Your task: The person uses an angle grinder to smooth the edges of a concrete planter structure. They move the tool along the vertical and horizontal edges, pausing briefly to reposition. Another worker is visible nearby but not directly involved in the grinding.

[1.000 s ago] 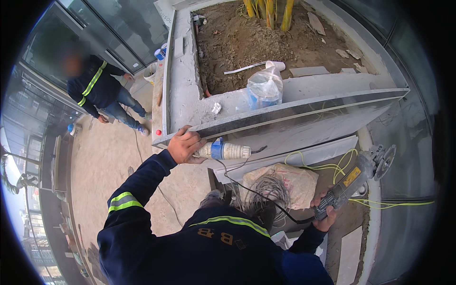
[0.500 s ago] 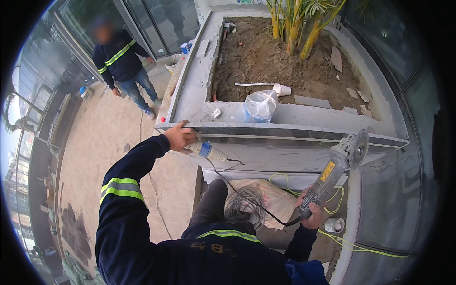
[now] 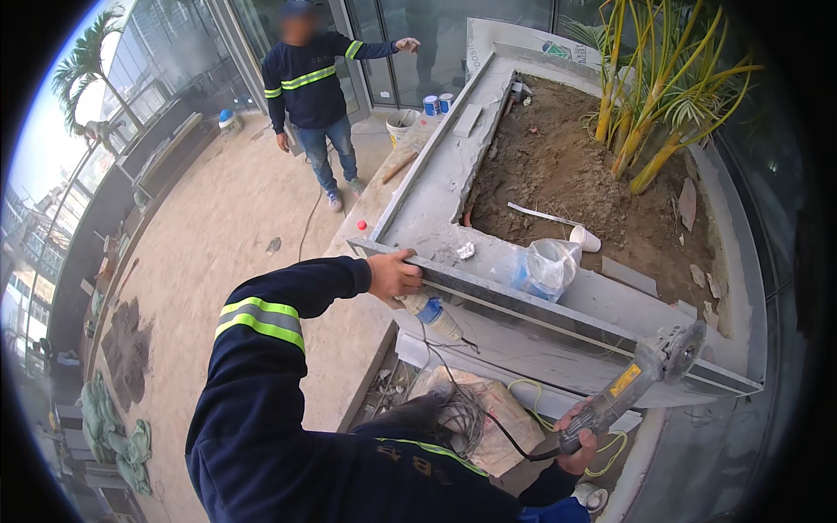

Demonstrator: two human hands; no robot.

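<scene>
My left hand (image 3: 394, 275) is closed at the planter's dark stone edge (image 3: 532, 312), fingers over its top, gripping a white-and-blue power connector (image 3: 434, 316) just below. Cables hang from the connector. My right hand (image 3: 575, 444) grips the body of a grey angle grinder (image 3: 622, 386) with a yellow label; its cord trails left across my legs. The grinder's disc (image 3: 685, 353) is raised beside the right part of the stone edge; whether it touches is unclear. A plastic bag with something blue inside (image 3: 545, 266) lies on the planter's inner ledge.
A co-worker (image 3: 305, 87) stands back left, one arm outstretched, near a bucket (image 3: 401, 124) and cans. Soil (image 3: 532, 157) with palms (image 3: 649, 131) fills the planter. A sack (image 3: 497, 418), coiled wires and a tin lie below me. Glass walls line the right side.
My view has tilted up and left, showing more courtyard. The grinder has risen toward the edge's right part. The co-worker has raised an arm sideways. My left hand stays at the edge.
</scene>
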